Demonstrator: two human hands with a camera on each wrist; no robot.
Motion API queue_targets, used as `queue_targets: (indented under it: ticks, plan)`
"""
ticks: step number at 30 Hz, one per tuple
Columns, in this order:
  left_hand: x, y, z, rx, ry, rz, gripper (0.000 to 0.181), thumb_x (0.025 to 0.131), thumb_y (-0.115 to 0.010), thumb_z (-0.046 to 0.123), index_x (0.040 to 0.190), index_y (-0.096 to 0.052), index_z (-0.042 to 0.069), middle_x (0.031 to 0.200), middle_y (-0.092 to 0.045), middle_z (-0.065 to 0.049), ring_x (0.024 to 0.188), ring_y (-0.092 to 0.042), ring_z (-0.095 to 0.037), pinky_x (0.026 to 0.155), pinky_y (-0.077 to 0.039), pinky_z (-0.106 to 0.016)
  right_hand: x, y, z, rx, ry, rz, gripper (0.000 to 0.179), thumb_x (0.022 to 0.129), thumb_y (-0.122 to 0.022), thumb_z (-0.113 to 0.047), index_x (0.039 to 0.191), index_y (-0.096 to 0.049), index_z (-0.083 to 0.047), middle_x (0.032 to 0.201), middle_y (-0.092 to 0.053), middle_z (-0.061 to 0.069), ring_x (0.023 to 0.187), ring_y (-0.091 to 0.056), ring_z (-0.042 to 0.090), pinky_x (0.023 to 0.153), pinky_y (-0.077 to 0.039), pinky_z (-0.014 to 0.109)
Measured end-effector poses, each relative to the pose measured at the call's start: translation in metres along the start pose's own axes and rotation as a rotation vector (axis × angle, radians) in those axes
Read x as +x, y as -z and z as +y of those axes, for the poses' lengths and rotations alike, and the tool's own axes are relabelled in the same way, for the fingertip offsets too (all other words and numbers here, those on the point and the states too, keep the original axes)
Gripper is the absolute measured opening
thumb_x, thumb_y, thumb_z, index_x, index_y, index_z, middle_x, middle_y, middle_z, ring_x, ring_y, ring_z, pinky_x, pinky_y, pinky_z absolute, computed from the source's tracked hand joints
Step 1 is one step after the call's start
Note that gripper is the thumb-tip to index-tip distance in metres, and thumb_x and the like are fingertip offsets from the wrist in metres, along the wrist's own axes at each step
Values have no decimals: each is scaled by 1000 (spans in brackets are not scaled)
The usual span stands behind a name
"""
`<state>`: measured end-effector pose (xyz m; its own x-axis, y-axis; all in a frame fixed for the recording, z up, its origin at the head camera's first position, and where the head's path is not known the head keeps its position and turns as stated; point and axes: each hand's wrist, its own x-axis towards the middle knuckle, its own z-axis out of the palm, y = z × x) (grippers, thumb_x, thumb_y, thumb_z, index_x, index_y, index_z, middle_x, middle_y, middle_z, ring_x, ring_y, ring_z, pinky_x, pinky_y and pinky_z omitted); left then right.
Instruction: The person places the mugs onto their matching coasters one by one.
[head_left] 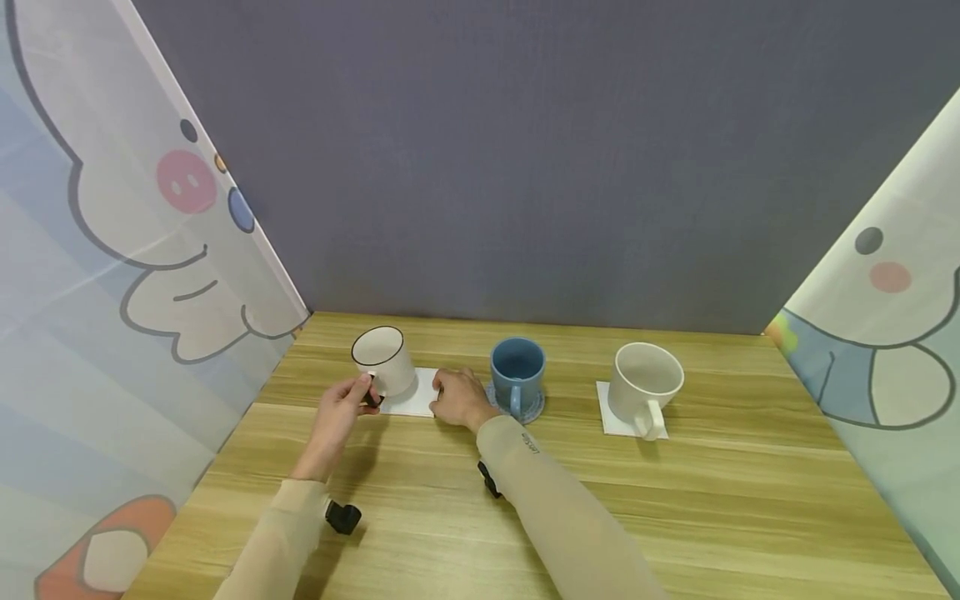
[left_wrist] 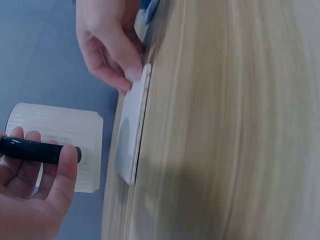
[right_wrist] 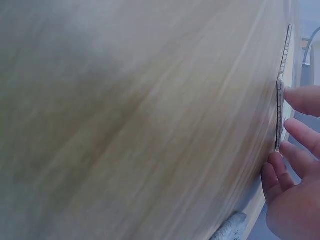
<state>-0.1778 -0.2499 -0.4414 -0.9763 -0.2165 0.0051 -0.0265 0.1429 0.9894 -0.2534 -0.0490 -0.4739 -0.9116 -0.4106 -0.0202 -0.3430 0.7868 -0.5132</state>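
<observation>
My left hand point(head_left: 341, 412) grips a white mug point(head_left: 386, 362) with a dark rim by its black handle point(left_wrist: 37, 150). In the left wrist view the mug hangs in the air, apart from the table. A square white coaster point(head_left: 408, 400) lies on the table beneath and to the right of it. At the coaster's right end, my right hand point(head_left: 461, 398) pinches its edge between thumb and fingers. The coaster's thin edge point(right_wrist: 280, 117) shows under the fingertips in the right wrist view, with a step along it.
Just right of my right hand, a blue mug point(head_left: 517, 375) stands on a round blue-grey coaster point(head_left: 534, 411). Farther right, a cream mug point(head_left: 645, 383) stands on another white coaster point(head_left: 606, 412). A grey panel point(head_left: 480, 167) rises behind the wooden table point(head_left: 675, 517).
</observation>
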Motion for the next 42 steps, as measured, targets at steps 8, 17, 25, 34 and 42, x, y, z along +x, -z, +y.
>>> queue_targets:
  ticks: [8, 17, 25, 34, 42]
  plan:
    - [3, -12, 1, -7, 2, -10, 39, 108, -52, 25, 91, -61, -9, 91, -61, -13, 85, -60, -20, 77, -59, -31, 1, 1, 0, 41, 0, 15, 20, 88, -76, -25, 104, -67, -17, 87, -64, -6, 102, -50, 21, 89, -45, 35]
    - [2, -23, -3, 67, -22, -38, 39, 108, -51, 22, 93, -62, -13, 89, -60, -13, 84, -59, -20, 82, -60, -41, 2, 1, 4, 66, 11, 42, 24, 85, -80, -23, 105, -69, -14, 101, -72, 0, 105, -53, 24, 92, -46, 38]
    - [-1, -30, -7, 111, -16, -36, 39, 108, -52, 24, 89, -64, -9, 89, -61, -14, 86, -59, -20, 80, -60, -41, 2, -2, 5, 55, 1, 38, 25, 87, -80, -26, 107, -68, -16, 112, -72, 1, 107, -53, 24, 95, -46, 38]
    - [-5, -33, -15, 137, -12, -37, 40, 108, -52, 25, 86, -63, -6, 87, -61, -11, 86, -58, -20, 81, -59, -42, -3, -3, 5, 32, 27, 47, 26, 87, -80, -24, 108, -69, -14, 112, -73, 1, 110, -56, 27, 96, -46, 40]
    - [-5, -30, -14, 119, 40, -44, 42, 108, -51, 30, 89, -63, -5, 94, -60, -11, 92, -56, -23, 87, -58, -43, -17, 16, -15, -1, 51, 76, 10, 94, -68, -17, 101, -69, -11, 100, -71, 1, 96, -68, 21, 75, -55, 37]
